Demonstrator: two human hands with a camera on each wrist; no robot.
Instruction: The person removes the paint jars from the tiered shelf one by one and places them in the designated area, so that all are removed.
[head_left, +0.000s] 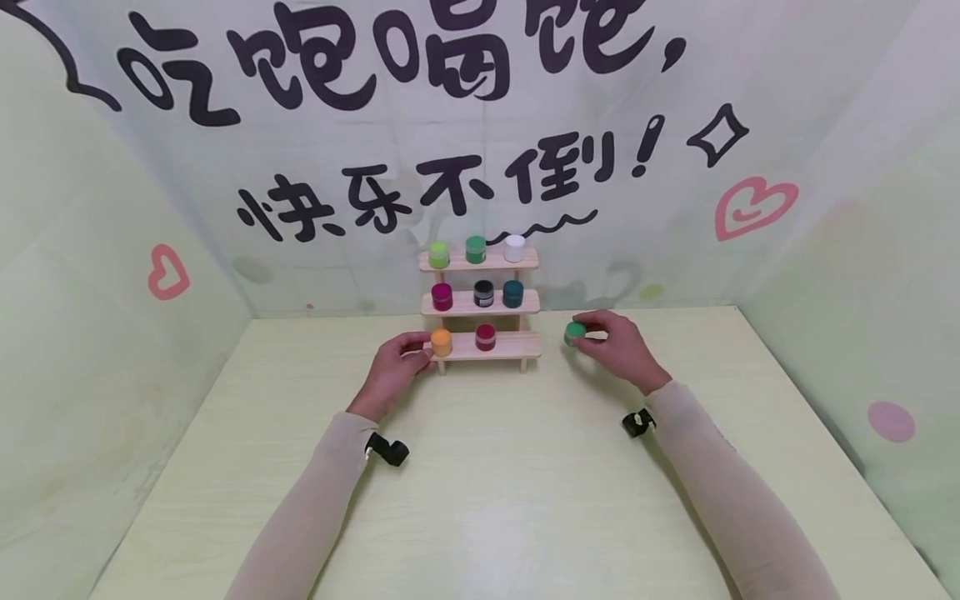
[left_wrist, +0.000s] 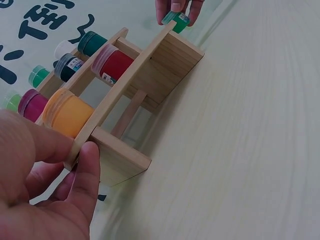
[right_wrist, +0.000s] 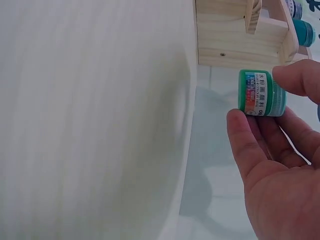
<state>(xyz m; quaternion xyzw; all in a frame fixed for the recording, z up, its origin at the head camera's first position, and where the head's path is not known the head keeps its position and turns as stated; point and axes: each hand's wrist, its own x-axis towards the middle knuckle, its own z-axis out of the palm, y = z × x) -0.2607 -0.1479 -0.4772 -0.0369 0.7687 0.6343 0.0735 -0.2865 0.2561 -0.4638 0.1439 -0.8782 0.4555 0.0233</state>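
My left hand (head_left: 392, 373) pinches the left end of the lowest board of a three-tier wooden shelf (head_left: 508, 346), thumb above and fingers below in the left wrist view. Right by that thumb stands an orange paint jar (left_wrist: 70, 114). To the right of the shelf, my right hand (head_left: 618, 346) holds a small green paint jar (right_wrist: 261, 93) between thumb and fingers, above the table. A dark red paint jar (head_left: 485, 337) stands near the middle of the lowest board, and the board's right end bears no jar.
The middle board holds a magenta jar (head_left: 442, 297), a black jar (head_left: 483, 293) and a teal jar (head_left: 513, 293). On top are light green (head_left: 438, 254), green (head_left: 476, 249) and white jars (head_left: 514, 248). A printed cloth wall (head_left: 337, 275) stands behind the table (head_left: 480, 483).
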